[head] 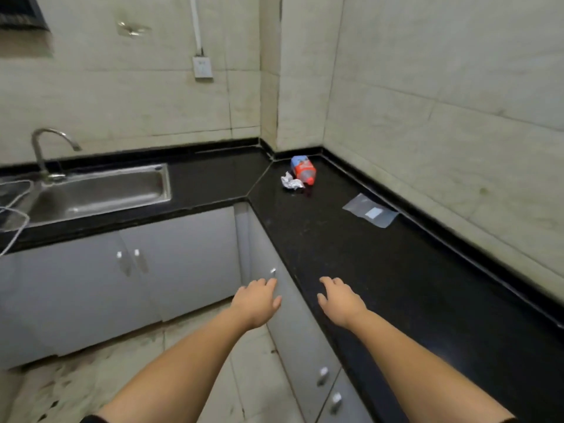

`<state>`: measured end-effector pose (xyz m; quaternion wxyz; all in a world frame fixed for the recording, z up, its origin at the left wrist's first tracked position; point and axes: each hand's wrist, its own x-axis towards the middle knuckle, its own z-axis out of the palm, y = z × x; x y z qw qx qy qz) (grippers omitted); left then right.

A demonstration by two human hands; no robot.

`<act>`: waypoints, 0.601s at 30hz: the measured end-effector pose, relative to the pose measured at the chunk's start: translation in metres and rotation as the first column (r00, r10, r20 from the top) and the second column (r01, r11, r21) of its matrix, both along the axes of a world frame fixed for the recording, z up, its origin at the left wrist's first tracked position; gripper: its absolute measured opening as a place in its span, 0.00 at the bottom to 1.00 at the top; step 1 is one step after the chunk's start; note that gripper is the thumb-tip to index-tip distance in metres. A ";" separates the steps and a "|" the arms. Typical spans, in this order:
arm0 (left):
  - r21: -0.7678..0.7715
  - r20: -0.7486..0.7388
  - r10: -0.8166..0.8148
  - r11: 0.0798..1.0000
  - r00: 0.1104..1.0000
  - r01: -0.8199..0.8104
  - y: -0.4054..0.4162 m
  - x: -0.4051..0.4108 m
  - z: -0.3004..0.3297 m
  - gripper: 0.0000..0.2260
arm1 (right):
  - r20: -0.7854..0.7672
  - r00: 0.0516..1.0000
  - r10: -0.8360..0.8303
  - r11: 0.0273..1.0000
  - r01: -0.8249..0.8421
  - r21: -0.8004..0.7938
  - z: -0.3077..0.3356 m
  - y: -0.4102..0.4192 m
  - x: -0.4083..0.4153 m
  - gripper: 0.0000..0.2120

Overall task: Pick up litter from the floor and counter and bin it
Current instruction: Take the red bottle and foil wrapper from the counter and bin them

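Three pieces of litter lie on the black L-shaped counter point(381, 285). A crushed plastic bottle point(302, 169) with a red and blue label and a red cap rests in the far corner. A crumpled silver wrapper point(291, 182) lies against the bottle's left side. Farther right, near the wall, sits a flat clear plastic bag point(370, 210). My left hand point(258, 300) hovers in front of the cabinet door, fingers apart and empty. My right hand point(340, 300) reaches over the counter's front edge, also empty, well short of the litter.
A steel sink point(100, 190) with a curved tap point(45, 148) is set in the counter at left, with a white cord draped over its edge. Grey cabinet doors point(183, 254) run below. Tiled walls close in behind and to the right. The floor is stained.
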<state>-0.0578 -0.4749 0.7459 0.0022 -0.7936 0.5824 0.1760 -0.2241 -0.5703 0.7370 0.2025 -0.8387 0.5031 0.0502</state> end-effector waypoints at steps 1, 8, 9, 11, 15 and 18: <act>0.005 -0.003 -0.014 1.000 1.000 0.014 -0.020 0.005 -0.001 0.22 | 0.008 1.000 -0.020 1.000 0.020 0.006 0.000 -0.017 0.000 0.22; -0.017 -0.008 -0.106 0.994 0.994 0.106 -0.167 0.056 -0.012 0.21 | 0.027 0.982 -0.189 0.982 0.189 0.004 -0.014 -0.150 0.024 0.22; -0.017 -0.002 -0.128 0.992 0.992 0.128 -0.191 0.067 -0.014 0.21 | 0.032 0.976 -0.216 0.976 0.216 0.001 -0.015 -0.172 0.032 0.22; -0.018 0.012 -0.171 0.985 0.985 0.171 -0.241 0.093 -0.017 0.22 | 0.050 0.959 -0.279 0.960 0.280 0.003 -0.019 -0.215 0.048 0.23; -0.011 -0.024 -0.232 0.973 0.972 0.232 -0.345 0.142 -0.020 0.21 | 0.038 0.917 -0.397 0.918 0.397 0.020 -0.025 -0.296 0.072 0.25; -0.011 -0.031 -0.251 0.968 0.968 0.251 -0.414 0.169 -0.023 0.21 | 0.024 0.875 -0.484 0.874 0.482 0.052 -0.033 -0.348 0.075 0.27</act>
